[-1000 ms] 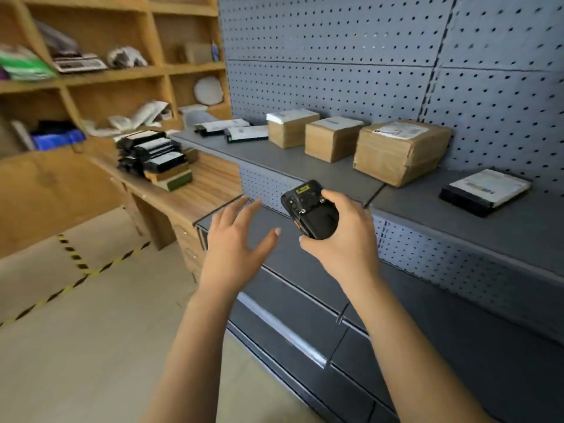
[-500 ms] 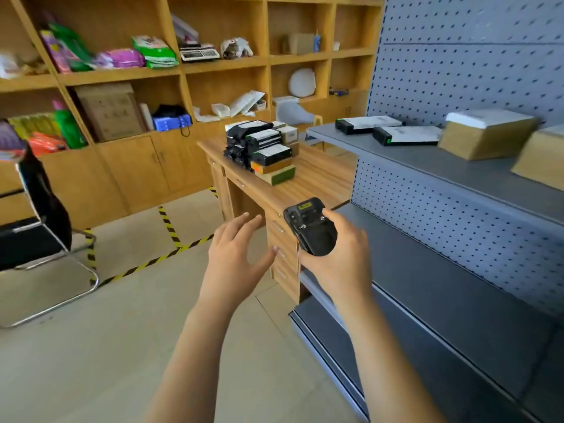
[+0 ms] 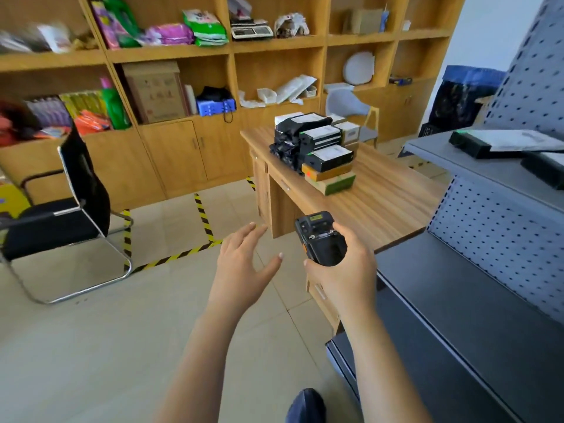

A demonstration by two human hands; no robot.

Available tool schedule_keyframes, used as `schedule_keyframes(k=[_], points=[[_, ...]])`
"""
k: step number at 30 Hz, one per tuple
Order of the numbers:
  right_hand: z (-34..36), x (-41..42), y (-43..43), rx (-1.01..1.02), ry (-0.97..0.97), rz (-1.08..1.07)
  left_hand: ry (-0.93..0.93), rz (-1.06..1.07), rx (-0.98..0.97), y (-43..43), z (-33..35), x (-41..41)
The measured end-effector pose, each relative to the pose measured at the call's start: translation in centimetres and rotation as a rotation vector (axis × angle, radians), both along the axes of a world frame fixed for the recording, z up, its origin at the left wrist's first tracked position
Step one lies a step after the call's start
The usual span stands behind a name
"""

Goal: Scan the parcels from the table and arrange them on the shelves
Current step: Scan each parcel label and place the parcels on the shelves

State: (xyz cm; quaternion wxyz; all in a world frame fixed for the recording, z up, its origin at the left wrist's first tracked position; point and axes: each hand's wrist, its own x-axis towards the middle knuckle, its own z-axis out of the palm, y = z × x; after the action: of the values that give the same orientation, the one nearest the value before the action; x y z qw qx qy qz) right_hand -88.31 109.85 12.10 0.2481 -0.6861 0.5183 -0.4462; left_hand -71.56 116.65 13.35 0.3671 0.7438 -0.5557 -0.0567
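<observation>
A black handheld scanner is held upright in my right hand, fingers wrapped round its lower body. Beside it my left hand hovers over the floor, fingers spread and holding nothing. Ahead, a stack of parcels, black ones with white labels plus brown and green boxes, sits on the wooden table. The grey metal shelves stand at my right; two black parcels lie on the upper shelf.
A black office chair stands on the tiled floor at left. Wooden wall shelving full of goods fills the back. Yellow-black tape marks the floor. A pale chair sits behind the table, and my shoe tip shows below.
My view has swung left, away from the grey shelves toward the table and wall shelving. Both hands keep their pose, the right still holding the scanner.
</observation>
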Motion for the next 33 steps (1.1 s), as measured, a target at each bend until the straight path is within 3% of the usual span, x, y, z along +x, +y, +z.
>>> schedule_keyframes(k=[7,15,22,33], points=[[0.5,5.5,-14.4,-0.013,-0.036,0.067,-0.045,0.012,-0.021,-14.2,2.0,4.8],[-0.2,8.1,-26.4,0.047,-0.016,0.016,0.023,-0.017,0.007,-26.2,0.5,7.8],[-1.8,10.2,-35.3,0.115,-0.04,-0.129,0.017,-0.131,0.059,-38.0,-1.6,10.9],[-4.0,12.9,-47.8,0.135,-0.04,-0.555,-0.102,-0.499,0.173,-58.4,-6.8,13.3]])
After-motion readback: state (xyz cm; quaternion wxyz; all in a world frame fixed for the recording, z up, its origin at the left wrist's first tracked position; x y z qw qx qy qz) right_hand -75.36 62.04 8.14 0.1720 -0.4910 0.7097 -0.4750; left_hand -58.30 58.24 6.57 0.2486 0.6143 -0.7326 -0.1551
